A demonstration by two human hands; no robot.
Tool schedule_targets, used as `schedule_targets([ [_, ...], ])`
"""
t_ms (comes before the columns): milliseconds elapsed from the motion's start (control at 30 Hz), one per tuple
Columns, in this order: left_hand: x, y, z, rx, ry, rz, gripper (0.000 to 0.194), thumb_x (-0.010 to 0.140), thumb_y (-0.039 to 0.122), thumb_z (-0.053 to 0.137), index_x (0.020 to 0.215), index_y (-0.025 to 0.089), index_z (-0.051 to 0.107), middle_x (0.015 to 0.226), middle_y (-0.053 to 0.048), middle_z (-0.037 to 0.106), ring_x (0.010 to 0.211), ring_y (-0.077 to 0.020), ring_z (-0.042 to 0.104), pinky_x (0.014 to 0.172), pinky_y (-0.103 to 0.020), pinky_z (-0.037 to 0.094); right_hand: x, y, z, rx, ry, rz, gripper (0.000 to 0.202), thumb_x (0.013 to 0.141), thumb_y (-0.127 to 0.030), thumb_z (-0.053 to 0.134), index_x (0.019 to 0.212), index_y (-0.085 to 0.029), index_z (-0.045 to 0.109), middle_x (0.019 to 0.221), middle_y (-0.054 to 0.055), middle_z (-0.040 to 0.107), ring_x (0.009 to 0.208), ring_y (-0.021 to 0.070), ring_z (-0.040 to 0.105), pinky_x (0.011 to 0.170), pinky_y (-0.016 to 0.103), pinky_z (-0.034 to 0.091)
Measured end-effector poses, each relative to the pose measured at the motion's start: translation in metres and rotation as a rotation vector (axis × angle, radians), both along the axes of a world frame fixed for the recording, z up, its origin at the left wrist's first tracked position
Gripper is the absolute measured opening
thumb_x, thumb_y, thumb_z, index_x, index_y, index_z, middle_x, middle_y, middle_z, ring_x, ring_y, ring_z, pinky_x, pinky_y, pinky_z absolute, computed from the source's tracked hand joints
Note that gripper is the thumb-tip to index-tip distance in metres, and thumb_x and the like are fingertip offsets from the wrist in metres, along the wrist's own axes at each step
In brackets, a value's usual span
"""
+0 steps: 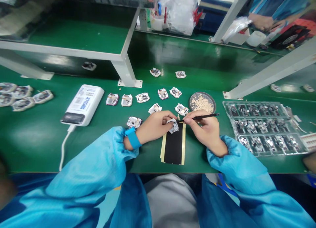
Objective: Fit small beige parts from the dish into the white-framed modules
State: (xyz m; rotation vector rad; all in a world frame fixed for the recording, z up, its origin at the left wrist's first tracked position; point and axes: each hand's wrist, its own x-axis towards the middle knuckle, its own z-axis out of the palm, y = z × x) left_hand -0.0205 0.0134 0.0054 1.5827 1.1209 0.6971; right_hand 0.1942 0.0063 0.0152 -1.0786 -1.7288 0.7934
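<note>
My left hand [156, 125], with a blue band at the wrist, grips a small grey-white watch-like housing [173, 126] between thumb and fingers. The housing is over the top end of a black strip with yellow edges [173, 148]. In my right hand [204, 128] is a thin black pen-like tool [206, 116], its tip close to the housing's right side. Whether the tip touches is too small to tell. Just above the hands lies a white housing [181, 109], and another [155, 108] is to its left. A round dish of small beige pieces [202, 102] stands beyond my right hand.
More housings lie in loose rows behind my hands and at the far left. A white power bank [83, 104] with a cable is at left, a compartment tray of metal parts [264, 128] at right. Shelf legs [125, 70] rise behind. A person's hands [264, 22] show at top right.
</note>
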Motion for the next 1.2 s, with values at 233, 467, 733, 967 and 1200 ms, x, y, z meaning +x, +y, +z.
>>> schedule_targets([
  [233,-0.001,-0.001,0.001,0.007,0.004,0.001,0.018,0.088,0.020,0.061,0.103,0.017,0.071,0.088,-0.004,0.074,0.078,-0.0178,0.068,0.070,-0.029,0.054,0.000,0.000,0.001,0.059,-0.066,0.004,0.003,0.090,-0.025,0.071,0.090,-0.023,0.069,0.088,0.004,0.074,0.082,0.0198,0.071,0.073,0.034,0.059],
  [467,0.000,-0.001,0.001,0.020,0.006,0.007,0.017,0.088,0.021,0.062,0.102,0.018,0.071,0.092,-0.004,0.074,0.077,-0.0174,0.067,0.069,-0.029,0.053,-0.002,-0.002,-0.002,0.108,-0.103,0.015,0.004,0.090,-0.023,0.071,0.093,-0.024,0.069,0.089,0.003,0.074,0.084,0.0199,0.072,0.075,0.035,0.059],
  [733,0.000,-0.001,0.001,0.019,0.001,0.012,0.020,0.086,0.017,0.060,0.103,0.017,0.071,0.086,-0.004,0.073,0.075,-0.0171,0.067,0.067,-0.029,0.052,-0.007,-0.014,-0.004,0.270,-0.223,0.064,0.014,0.090,-0.019,0.070,0.101,-0.027,0.068,0.094,0.004,0.075,0.088,0.0216,0.073,0.080,0.038,0.062],
  [967,-0.002,0.000,-0.001,-0.084,-0.135,0.045,0.022,0.085,0.022,0.067,0.105,0.014,0.069,0.086,-0.006,0.073,0.078,-0.0182,0.070,0.072,-0.030,0.055,-0.003,-0.018,-0.006,0.322,-0.180,0.130,0.027,0.089,-0.011,0.069,0.109,-0.028,0.067,0.107,0.006,0.074,0.096,0.0223,0.073,0.083,0.040,0.062],
  [1200,-0.004,-0.001,0.015,-0.089,-0.152,0.098,0.025,0.082,0.020,0.071,0.106,0.014,0.071,0.088,-0.005,0.074,0.079,-0.0174,0.071,0.072,-0.028,0.057,-0.006,-0.014,-0.005,0.305,-0.052,0.093,0.025,0.086,-0.009,0.071,0.102,-0.028,0.068,0.103,0.006,0.075,0.093,0.0231,0.073,0.082,0.042,0.062],
])
